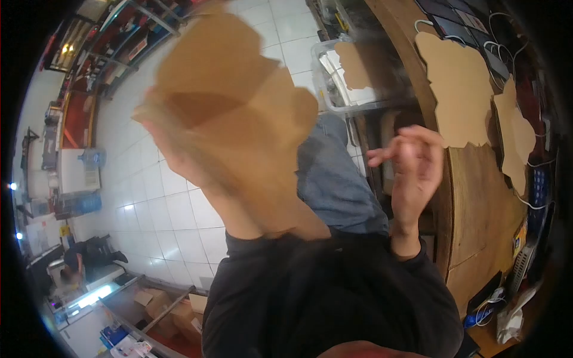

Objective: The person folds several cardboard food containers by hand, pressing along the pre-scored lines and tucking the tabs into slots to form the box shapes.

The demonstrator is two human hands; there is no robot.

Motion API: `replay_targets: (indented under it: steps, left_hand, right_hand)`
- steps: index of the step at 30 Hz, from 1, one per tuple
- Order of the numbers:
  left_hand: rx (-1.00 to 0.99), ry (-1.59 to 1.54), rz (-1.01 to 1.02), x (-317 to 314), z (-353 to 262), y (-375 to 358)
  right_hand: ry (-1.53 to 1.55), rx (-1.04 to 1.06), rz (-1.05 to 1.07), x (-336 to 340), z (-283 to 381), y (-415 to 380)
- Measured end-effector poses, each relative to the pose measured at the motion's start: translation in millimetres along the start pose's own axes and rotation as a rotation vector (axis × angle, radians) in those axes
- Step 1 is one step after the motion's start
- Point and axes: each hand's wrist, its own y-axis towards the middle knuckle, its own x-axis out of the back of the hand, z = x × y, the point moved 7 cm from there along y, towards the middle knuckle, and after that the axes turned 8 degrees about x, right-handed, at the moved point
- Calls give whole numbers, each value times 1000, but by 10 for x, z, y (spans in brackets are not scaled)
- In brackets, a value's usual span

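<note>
A large brown cardboard sheet with a wavy, cut-out outline [239, 119] is held up in front of my body, somewhat blurred. My left hand [173, 152] grips it along its left edge, the fingers mostly hidden behind the board. To the right, my right hand [413, 164] is raised beside the wooden table's edge. Its fingers are apart and partly bent, with nothing between them. On the table, nearest to that hand, lies another brown cardboard sheet with a jagged edge [459, 89]. A further cardboard cut-out [514, 134] lies beside it.
The wooden table [477, 209] runs along my right, with cables and devices at its far side. A clear plastic bin [331, 107] holding cardboard and white pieces stands ahead. Shelving [113, 59] lines the left beyond the tiled floor [143, 203]. Cardboard boxes [158, 307] sit lower left. Another person [74, 265] is in the distance.
</note>
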Motion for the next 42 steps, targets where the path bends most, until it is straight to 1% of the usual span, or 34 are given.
replay_targets:
  steps: [1,3,4,6,7,9,10,14,16,17,19,20,22,23,25,26,27,28,29,31,32,33,35,36,37,39,40,41,42]
  left_hand:
    - [-26,-26,4,5,-59,40]
    - [-66,-10,12,-43,-2,-29]
    - [-88,32,27,-71,75,-128]
    - [-136,153,60,-108,240,-362]
    - [-162,225,75,-135,306,-459]
    - [-224,382,101,-166,381,-543]
    - [-269,478,101,-173,411,-576]
    - [-459,885,92,-135,440,-517]
    - [-553,1084,100,-135,434,-495]
    - [-600,1186,107,-140,438,-483]
    - [-686,1383,132,-139,434,-446]
    - [-721,1467,141,-120,433,-426]
    - [-758,1602,163,-27,454,-336]
    - [-748,1633,165,70,465,-277]
    - [-634,1568,127,398,472,-92]
    - [-480,1219,24,754,447,42]
    - [-314,876,-64,1132,421,143]
    - [-366,629,24,921,116,51]
    - [-410,381,101,610,-266,-42]
    - [-436,488,548,-43,-450,-278]
    - [-298,724,722,-329,-415,-384]
    - [-153,959,890,-540,-327,-500]
    - [36,1058,1010,-825,-158,-516]
    - [22,1036,1021,-867,-154,-540]
    - [12,1037,1040,-884,-132,-576]
    - [-37,1127,913,-785,-113,-606]
    - [-22,1098,894,-733,-96,-594]
    - [-27,1099,896,-685,-70,-588]
    - [-3,1015,848,-615,-61,-556]
  right_hand:
    - [-98,-112,91,-30,-142,-49]
    - [-98,-332,267,-150,-317,-209]
    - [-91,-328,273,-224,-343,-276]
    - [-68,-158,370,-516,-275,-414]
    - [-66,-163,366,-561,-289,-420]
    - [-233,72,387,-635,-201,-317]
    - [-169,57,339,-623,-274,-315]
    - [-74,63,311,-727,-323,-306]
    - [-246,179,255,-704,-268,-252]
    - [-252,180,253,-712,-313,-257]
    - [-34,154,44,-577,-435,-263]
    - [-39,157,38,-535,-427,-234]
    - [-299,414,52,-422,-206,-156]
    - [-303,418,44,-350,-144,-59]
    - [-463,461,141,-264,40,194]
    - [-476,470,125,-168,107,300]
    - [-507,457,191,-130,140,375]
    - [-537,442,259,-125,166,436]
    - [-549,443,249,-106,216,495]
    - [-671,445,446,-250,262,539]
    - [-634,461,527,-355,318,571]
    - [-630,471,538,-415,396,626]
    - [-658,500,729,-595,463,623]
    - [-576,473,706,-570,451,680]
    - [-582,483,688,-546,475,695]
    - [-698,441,734,-523,467,659]
    - [-701,447,727,-532,443,619]
    - [-658,467,616,-526,417,581]
    - [-611,485,507,-520,388,539]
